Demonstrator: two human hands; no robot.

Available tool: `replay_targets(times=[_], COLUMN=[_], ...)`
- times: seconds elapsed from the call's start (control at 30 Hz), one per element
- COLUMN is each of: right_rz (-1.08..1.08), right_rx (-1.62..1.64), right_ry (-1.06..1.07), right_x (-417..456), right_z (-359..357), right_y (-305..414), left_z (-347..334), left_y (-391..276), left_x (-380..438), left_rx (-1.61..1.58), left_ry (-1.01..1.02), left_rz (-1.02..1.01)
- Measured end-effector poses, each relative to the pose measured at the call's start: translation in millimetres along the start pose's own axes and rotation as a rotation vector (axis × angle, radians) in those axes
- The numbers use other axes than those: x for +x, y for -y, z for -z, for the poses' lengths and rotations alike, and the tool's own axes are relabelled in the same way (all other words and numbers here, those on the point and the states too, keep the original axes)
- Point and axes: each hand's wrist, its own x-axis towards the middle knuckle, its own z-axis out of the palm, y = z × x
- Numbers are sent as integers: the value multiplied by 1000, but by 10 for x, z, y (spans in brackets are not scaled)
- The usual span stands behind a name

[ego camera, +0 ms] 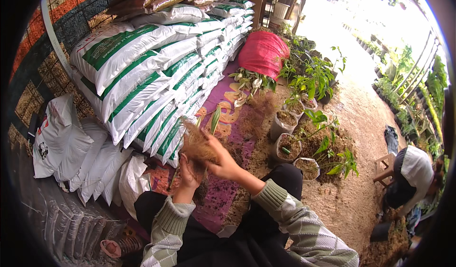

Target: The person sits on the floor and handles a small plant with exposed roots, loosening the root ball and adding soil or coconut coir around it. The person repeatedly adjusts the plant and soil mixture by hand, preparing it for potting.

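Observation:
Between my two hands is a clump of brown plant fibre [198, 143], held above a purple mat. My left hand [190, 172] grips its lower part from below. On its right side, my right hand [224, 158] presses against the fibre with the fingers bent over it. A long green leaf [216, 119] stands up just beyond the clump; whether its stem runs into the fibre is hidden. Loose fibre [264, 103] and dark crumbs lie on the purple mat [219, 199] around my hands.
Stacked white-and-green sacks [156, 71] rise at the left. Potted plants in white bags [288, 147] line the right side, near a red sack [263, 53] and cut leafy plants [245, 83]. A person [415, 174] bends beside a brown plastic stool [384, 167] at far right.

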Motion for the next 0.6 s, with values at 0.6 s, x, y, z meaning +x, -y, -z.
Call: replay_targets(times=[0.6], right_rz=[-376], right_rx=[222], right_ry=[-20], right_x=[-13], right_z=[-31], right_y=[-191], left_z=[3], left_y=[32], left_x=[168], left_rx=[-352], left_ry=[-240], left_rz=[80])
